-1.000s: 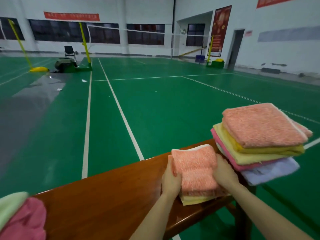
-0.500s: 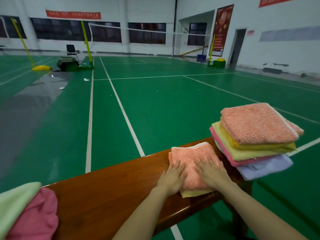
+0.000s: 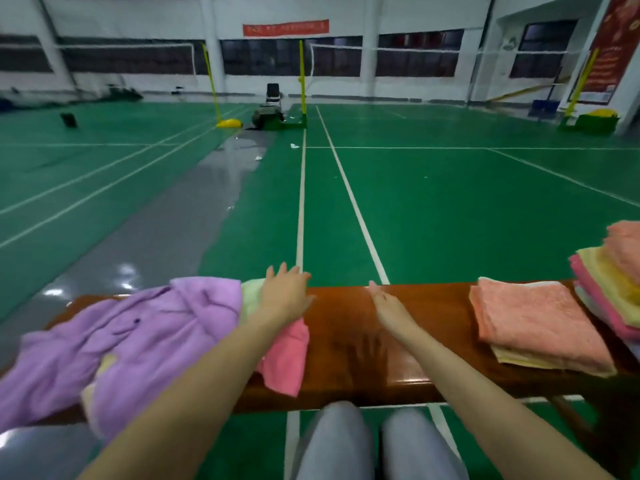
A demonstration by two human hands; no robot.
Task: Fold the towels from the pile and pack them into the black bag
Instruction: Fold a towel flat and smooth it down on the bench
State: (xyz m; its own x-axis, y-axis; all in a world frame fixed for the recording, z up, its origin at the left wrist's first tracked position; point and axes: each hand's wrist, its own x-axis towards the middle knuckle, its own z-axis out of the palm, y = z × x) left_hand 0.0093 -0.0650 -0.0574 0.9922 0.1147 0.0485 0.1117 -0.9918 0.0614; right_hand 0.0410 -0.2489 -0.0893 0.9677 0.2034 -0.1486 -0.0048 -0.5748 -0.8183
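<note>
An unfolded pile lies on the left of the brown bench [image 3: 346, 341]: a big purple towel [image 3: 138, 334], a pale green towel [image 3: 251, 299] and a pink towel [image 3: 287, 358]. My left hand [image 3: 285, 294] hovers open over the pile's right end, above the green and pink towels. My right hand [image 3: 386, 304] is open over the bare middle of the bench, holding nothing. A folded salmon towel [image 3: 536, 323] lies on a folded yellow one [image 3: 519, 360] at the right. A taller stack of folded towels [image 3: 616, 285] sits at the far right edge. No black bag is in view.
The bench stands on a green court floor [image 3: 450, 209] with white lines. My knees [image 3: 374, 445] are just below the bench's near edge. Net posts [image 3: 303, 81], a chair [image 3: 273, 93] and equipment stand far back.
My view has swung left from the folded stack to the unfolded pile. Both hands have left the folded salmon towel; the left now reaches over the pile, the right over bare bench.
</note>
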